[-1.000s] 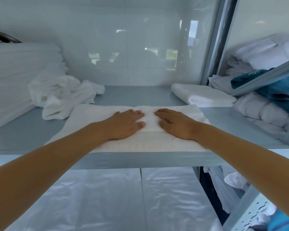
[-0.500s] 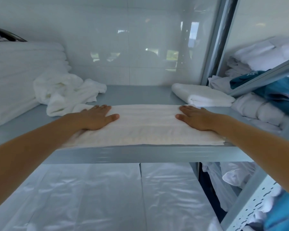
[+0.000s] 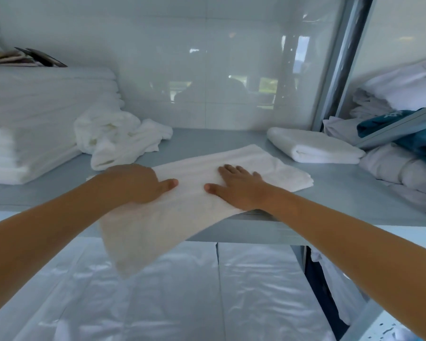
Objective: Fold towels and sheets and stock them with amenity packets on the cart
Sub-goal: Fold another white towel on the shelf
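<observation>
Your left hand (image 3: 143, 184) grips the near-left part of the white towel (image 3: 234, 168), fingers curled under the cloth and thumb on top. That end is lifted off the grey shelf (image 3: 330, 190) and droops over the front edge. Your right hand (image 3: 236, 189) lies flat on the towel's middle, fingers straight and spread, pressing it down and holding nothing.

The towel's far-right end lies on the shelf, set at an angle to the front edge.

Just beyond it on the right lies a folded white towel (image 3: 312, 146), apart from it. A crumpled heap of white towels (image 3: 118, 136) sits behind your left hand, beside a tall stack of folded white linen (image 3: 42, 119) (blurred). Further right, the neighbouring rack holds white bundles (image 3: 399, 168) and a teal cloth (image 3: 418, 141).
</observation>
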Tool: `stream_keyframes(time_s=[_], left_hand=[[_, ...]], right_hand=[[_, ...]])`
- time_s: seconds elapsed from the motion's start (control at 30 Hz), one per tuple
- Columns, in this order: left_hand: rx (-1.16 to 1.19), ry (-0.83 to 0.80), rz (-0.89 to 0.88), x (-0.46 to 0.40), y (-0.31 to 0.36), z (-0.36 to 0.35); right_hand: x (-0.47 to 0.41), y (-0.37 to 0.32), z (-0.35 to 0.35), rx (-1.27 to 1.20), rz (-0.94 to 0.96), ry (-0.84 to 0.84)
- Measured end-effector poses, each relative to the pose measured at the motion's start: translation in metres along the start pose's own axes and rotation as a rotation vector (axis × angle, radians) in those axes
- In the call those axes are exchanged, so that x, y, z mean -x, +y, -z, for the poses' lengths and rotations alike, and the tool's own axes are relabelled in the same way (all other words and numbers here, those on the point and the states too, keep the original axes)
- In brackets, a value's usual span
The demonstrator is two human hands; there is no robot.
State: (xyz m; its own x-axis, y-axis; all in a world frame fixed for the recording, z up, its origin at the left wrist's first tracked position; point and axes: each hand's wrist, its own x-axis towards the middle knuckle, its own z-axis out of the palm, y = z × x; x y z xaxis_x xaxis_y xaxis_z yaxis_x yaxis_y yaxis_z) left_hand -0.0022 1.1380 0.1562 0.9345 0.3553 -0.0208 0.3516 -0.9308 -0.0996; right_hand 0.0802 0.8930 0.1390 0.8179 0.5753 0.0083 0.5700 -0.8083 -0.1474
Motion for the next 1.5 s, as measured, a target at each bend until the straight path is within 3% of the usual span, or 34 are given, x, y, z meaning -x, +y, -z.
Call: stream_keyframes(time_s=[0.07,0.13,0.3,0.6,0.73,0.83,1.03,1.2,1.5], left_hand=[[0.012,0.099,-0.043,0.005,-0.002,0.001],[0.088,0.128,-0.200,0.004,-0.001,-0.001],[0.319,-0.006,-0.526,-0.007,0.014,-0.003],[0.253,-0.101,-0.383,-0.001,0.046,0.002],[0.432,0.137,-0.390,-0.007,0.047,0.015],[0.362,0.264,-0.524,-0.017,0.042,0.007],[0.459,-0.058,-0.546,-0.031,0.042,-0.012],[0.472,-0.084,-0.496,-0.019,0.040,-0.016],[0.381,-0.082,-0.608,0.039,0.018,-0.016]], right_hand=[[-0.009,0.010,0.005,0.009,0.066,-0.046],[-0.016,0.019,0.010,0.020,0.133,-0.079],[-0.022,0.035,0.018,-0.037,0.260,-0.106],[-0.023,0.046,0.040,0.012,0.111,-0.163],[-0.018,0.042,0.036,-0.091,0.090,-0.155],[-0.011,0.038,0.022,-0.076,0.109,-0.121],[-0.004,0.041,0.018,-0.055,0.159,-0.086],[0.007,0.039,0.020,-0.063,0.189,-0.095],[0.058,0.036,0.016,-0.058,0.272,-0.124]])
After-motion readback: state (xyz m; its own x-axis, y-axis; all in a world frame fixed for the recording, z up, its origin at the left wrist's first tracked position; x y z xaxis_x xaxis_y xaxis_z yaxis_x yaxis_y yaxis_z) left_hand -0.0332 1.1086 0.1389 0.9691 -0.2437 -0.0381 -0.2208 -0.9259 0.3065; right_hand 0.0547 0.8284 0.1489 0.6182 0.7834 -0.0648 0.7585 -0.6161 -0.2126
